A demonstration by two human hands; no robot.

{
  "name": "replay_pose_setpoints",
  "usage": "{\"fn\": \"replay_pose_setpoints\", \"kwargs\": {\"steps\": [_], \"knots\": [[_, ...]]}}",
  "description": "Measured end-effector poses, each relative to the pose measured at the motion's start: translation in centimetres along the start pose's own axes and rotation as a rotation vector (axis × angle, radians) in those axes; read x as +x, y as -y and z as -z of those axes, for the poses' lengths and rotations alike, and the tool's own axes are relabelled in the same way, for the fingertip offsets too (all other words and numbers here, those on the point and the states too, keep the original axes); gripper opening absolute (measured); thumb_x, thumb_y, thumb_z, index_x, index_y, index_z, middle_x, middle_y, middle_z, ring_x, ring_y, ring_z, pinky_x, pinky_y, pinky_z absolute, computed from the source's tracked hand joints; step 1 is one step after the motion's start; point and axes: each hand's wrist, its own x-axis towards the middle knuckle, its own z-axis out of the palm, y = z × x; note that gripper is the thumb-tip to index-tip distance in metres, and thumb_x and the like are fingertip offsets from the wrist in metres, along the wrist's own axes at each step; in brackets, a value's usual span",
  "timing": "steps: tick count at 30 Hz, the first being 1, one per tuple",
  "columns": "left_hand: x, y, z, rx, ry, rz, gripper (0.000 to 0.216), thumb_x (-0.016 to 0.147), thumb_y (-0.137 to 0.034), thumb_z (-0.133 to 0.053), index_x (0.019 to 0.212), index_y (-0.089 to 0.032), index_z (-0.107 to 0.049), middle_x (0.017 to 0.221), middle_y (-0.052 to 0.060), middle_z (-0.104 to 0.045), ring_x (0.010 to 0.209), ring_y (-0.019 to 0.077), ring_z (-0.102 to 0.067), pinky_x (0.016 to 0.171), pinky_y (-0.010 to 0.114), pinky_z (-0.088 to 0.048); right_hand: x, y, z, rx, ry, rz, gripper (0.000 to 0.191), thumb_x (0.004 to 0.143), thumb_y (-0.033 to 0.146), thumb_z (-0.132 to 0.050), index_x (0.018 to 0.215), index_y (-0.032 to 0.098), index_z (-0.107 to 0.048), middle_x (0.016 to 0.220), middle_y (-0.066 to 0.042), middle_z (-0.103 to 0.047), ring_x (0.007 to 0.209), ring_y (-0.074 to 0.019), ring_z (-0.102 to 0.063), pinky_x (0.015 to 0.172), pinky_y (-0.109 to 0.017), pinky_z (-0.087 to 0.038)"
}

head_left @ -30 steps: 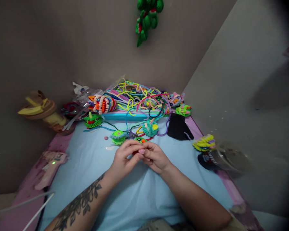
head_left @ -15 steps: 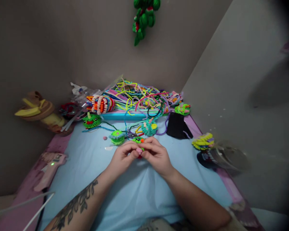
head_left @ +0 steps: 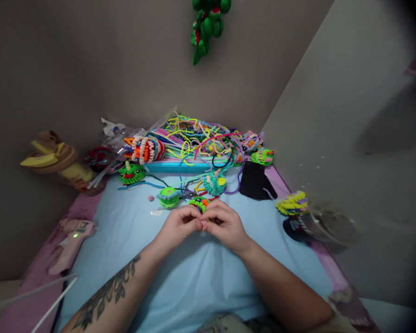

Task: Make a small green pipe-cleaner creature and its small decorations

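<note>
My left hand (head_left: 179, 226) and my right hand (head_left: 225, 224) meet fingertip to fingertip over the light blue cloth (head_left: 131, 259). Both are closed in a pinch round one small craft piece between them, mostly hidden by the fingers. Just beyond the fingertips lies a small green and orange pipe-cleaner figure (head_left: 198, 202). A green and teal round figure (head_left: 168, 197) sits to its left, a teal one (head_left: 215, 184) behind it.
A heap of coloured pipe cleaners (head_left: 197, 138) fills a blue tray (head_left: 169, 167) at the back. A black pouch (head_left: 255, 187) lies at the right, a yellow-green figure (head_left: 292, 204) on the pink edge. A pink device (head_left: 74, 240) sits left. A green ornament (head_left: 208, 25) hangs on the wall.
Both hands have turned the small piece between the fingertips; the pink bit seen earlier is now covered by the fingers. The hands stayed in place.
</note>
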Motion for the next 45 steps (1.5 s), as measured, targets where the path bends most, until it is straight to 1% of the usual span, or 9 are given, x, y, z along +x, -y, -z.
{"fn": "replay_pose_setpoints", "kwargs": {"steps": [6,10,14,20,29,34,37,41,45], "knots": [[-0.1,-0.2,0.0,-0.01,-0.045,0.074,0.043,0.078,-0.055,-0.059,0.086,-0.014,-0.069,0.065,0.002,-0.062,0.056,0.012,-0.051,0.054,0.023,-0.039,-0.3,-1.4,0.4,-0.285,-0.028,0.13,0.01,0.084,0.023,-0.061,0.092,0.022,-0.066,0.083,-0.004,-0.059,0.077,-0.0155,-0.057,0.066,-0.028,-0.051],[-0.1,-0.5,0.0,0.007,-0.076,0.114,0.032,0.073,-0.043,-0.069,0.089,-0.015,-0.071,0.072,0.004,-0.069,0.06,0.0141,-0.058,0.058,0.025,-0.045,-0.4,-1.9,0.5,-0.431,-0.002,0.166,0.014,0.086,0.022,-0.056,0.095,0.023,-0.066,0.084,-0.005,-0.06,0.08,-0.0171,-0.059,0.073,-0.031,-0.053],[-0.1,-0.3,0.2,-0.017,-0.069,0.148,0.025,0.068,-0.037,-0.074,0.077,-0.014,-0.073,0.071,0.005,-0.07,0.065,0.0158,-0.061,0.063,0.027,-0.047,-0.7,-1.6,0.5,-0.43,0.047,0.19,0.016,0.086,0.021,-0.055,0.097,0.024,-0.066,0.083,-0.005,-0.063,0.078,-0.0169,-0.061,0.072,-0.031,-0.054],[-0.3,0.0,0.7,-0.154,-0.054,0.261,0.023,0.058,-0.033,-0.081,0.065,-0.013,-0.072,0.059,0.001,-0.066,0.053,0.011,-0.055,0.055,0.023,-0.042,-1.3,-1.5,0.3,-0.41,0.051,0.318,0.026,0.083,0.014,-0.061,0.107,0.024,-0.064,0.083,-0.004,-0.065,0.076,-0.0154,-0.062,0.07,-0.028,-0.054],[-0.2,-0.1,1.2,-0.113,-0.007,0.25,0.026,0.06,-0.036,-0.08,0.066,-0.013,-0.071,0.06,0.002,-0.066,0.054,0.0115,-0.056,0.054,0.023,-0.042,-1.6,-1.7,-0.2,-0.445,0.06,0.325,0.023,0.084,0.014,-0.057,0.104,0.023,-0.064,0.08,-0.005,-0.064,0.071,-0.0164,-0.061,0.065,-0.03,-0.054],[-0.2,-1.6,2.3,0.091,0.047,0.146,0.022,0.067,-0.034,-0.075,0.076,-0.014,-0.072,0.066,0.003,-0.066,0.058,0.0123,-0.057,0.055,0.023,-0.044,-1.4,-1.7,-0.8,-0.488,0.112,0.227,0.037,0.083,0.027,-0.062,0.119,0.023,-0.056,0.099,-0.01,-0.061,0.09,-0.0216,-0.06,0.077,-0.035,-0.054],[-0.2,-3.0,4.7,0.154,-0.166,0.045,0.021,0.067,-0.034,-0.074,0.075,-0.015,-0.07,0.067,0.002,-0.065,0.056,0.0111,-0.054,0.053,0.022,-0.043,-1.1,-2.0,-0.5,-0.474,0.103,0.149,0.053,0.079,0.036,-0.066,0.127,0.024,-0.047,0.108,-0.011,-0.056,0.098,-0.0245,-0.058,0.08,-0.039,-0.053],[-0.8,-3.9,10.2,0.02,-0.673,-0.106,0.032,0.062,-0.036,-0.076,0.085,-0.016,-0.065,0.077,0.001,-0.064,0.061,0.0102,-0.055,0.058,0.022,-0.046,-0.5,-2.3,0.3,-0.463,0.039,0.068,0.047,0.079,0.029,-0.065,0.123,0.023,-0.049,0.107,-0.01,-0.054,0.1,-0.0238,-0.056,0.086,-0.041,-0.05],[-1.8,-2.5,13.9,0.253,-0.824,-0.093,0.039,0.062,-0.038,-0.074,0.091,-0.016,-0.061,0.077,0.0,-0.061,0.066,0.0117,-0.055,0.062,0.022,-0.045,-0.3,-2.6,-0.1,-0.511,0.168,-0.007,0.057,0.068,0.031,-0.075,0.119,0.02,-0.053,0.117,-0.012,-0.05,0.112,-0.0285,-0.046,0.097,-0.046,-0.042]]}}
